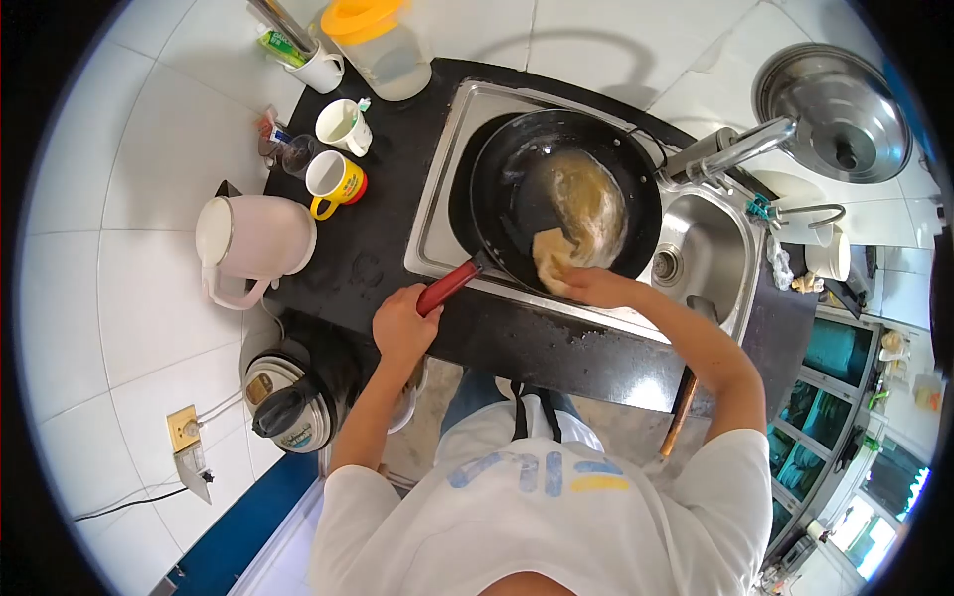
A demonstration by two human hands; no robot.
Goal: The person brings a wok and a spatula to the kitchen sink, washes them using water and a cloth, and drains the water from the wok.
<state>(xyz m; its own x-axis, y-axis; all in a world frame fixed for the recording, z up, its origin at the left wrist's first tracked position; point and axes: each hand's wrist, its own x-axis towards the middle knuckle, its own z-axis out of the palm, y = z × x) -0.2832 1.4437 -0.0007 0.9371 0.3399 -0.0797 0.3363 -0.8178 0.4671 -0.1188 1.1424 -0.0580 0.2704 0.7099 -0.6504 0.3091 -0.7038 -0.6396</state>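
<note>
A large black wok [517,199] rests over the left part of the steel sink [429,223], with brownish, sudsy liquid inside. Its red handle [449,287] points toward the lower left, and my left hand [405,323] is wrapped round it. My right hand [596,287] is at the wok's near edge, closed on a tan cloth [552,256] that lies against the inner wall. Part of the cloth is hidden under my fingers.
Left on the counter stand a pink kettle [260,236], a yellow-red mug [335,183], a white mug [344,127] and a yellow-lidded jug [383,55]. The faucet [730,154] reaches beside the wok's right side. A wooden-handled tool [680,412] leans over the front edge.
</note>
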